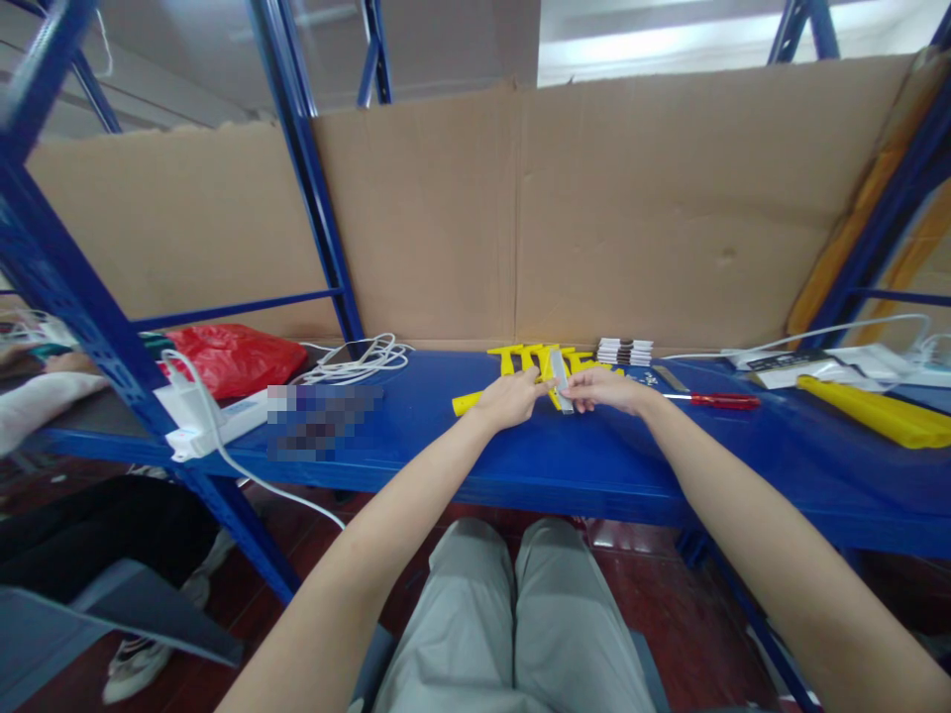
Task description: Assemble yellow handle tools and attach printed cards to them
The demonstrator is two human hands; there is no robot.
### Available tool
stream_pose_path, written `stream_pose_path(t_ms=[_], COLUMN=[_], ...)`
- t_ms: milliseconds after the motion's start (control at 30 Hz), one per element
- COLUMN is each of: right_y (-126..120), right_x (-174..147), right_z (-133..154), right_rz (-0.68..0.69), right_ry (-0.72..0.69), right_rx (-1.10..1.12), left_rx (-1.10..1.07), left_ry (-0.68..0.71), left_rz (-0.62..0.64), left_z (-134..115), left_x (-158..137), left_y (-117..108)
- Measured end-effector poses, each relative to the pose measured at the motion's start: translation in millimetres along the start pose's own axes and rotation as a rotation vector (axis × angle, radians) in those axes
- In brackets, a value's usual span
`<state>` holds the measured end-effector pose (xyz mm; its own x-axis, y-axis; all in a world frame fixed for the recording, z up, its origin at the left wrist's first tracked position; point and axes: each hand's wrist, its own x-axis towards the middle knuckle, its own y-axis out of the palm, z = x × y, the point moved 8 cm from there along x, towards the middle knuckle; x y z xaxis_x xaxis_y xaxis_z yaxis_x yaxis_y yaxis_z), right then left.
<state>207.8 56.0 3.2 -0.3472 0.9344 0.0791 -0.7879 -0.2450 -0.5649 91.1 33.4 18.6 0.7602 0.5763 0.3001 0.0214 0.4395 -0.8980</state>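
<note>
My left hand point(512, 398) is closed round a yellow-handled tool, and its rounded yellow handle end point(467, 403) sticks out to the left over the blue shelf. Close beside it, my right hand point(598, 389) pinches a flat grey-white strip point(560, 378) that stands nearly upright between the two hands. The fingertips of my left hand are near or touching this strip; I cannot tell which. Just behind the hands lie several yellow T-shaped pieces point(531, 356) in a row, partly covered by my fingers. A stack of small white pieces point(624, 352) with dark middles sits behind my right hand.
A screwdriver with a red handle point(724, 401) lies right of my right hand. Farther right are a long yellow piece point(877, 411) and plastic packets point(817, 366). On the left are a white power strip point(230, 421), coiled white cable point(364, 355) and a red bag point(230, 358). Cardboard point(446, 218) stands behind.
</note>
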Motion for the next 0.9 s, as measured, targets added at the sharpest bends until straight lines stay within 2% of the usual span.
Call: stream_pose_path(t_ms=[233,367,433,567,600,667,733,900], right_y=[8.2,2.2,-14.5,-76.4,-87.1,-98.6,-101.0,-93.8], right_x=[2.2,1.1,2.8,-4.1,-7.6,-12.6,-16.2,-19.7], right_z=[-1.3,-2.1,-8.0,-25.1,-30.1,-42.3,-51.5,-53.3], right_rz=[0.073,0.087,-0.007,-0.494,-0.569,-0.602,-0.566,-0.494], right_ry=[-0.016,-0.028,-0.02,0.085,0.142,0.288,0.408,0.51], right_rx=[0.0,-0.045,-0.131,-0.534,-0.637,-0.781,-0.852,-0.898], left_rx=[0.005,0.005,-0.001,-0.018,-0.021,-0.023,-0.023,-0.025], left_ry=[0.015,0.008,0.002,0.0,-0.001,-0.004,-0.007,0.003], left_rz=[0.003,0.003,-0.007,-0.011,-0.01,-0.007,-0.004,-0.002], left_z=[-4.2,-3.2,-1.5,0.6,0.9,1.2,1.1,-0.6], left_x=[-1.0,-0.6,-0.2,0.4,0.5,0.6,0.8,0.8], left_y=[0.7,1.3,1.6,2.7,2.8,2.8,2.6,2.3])
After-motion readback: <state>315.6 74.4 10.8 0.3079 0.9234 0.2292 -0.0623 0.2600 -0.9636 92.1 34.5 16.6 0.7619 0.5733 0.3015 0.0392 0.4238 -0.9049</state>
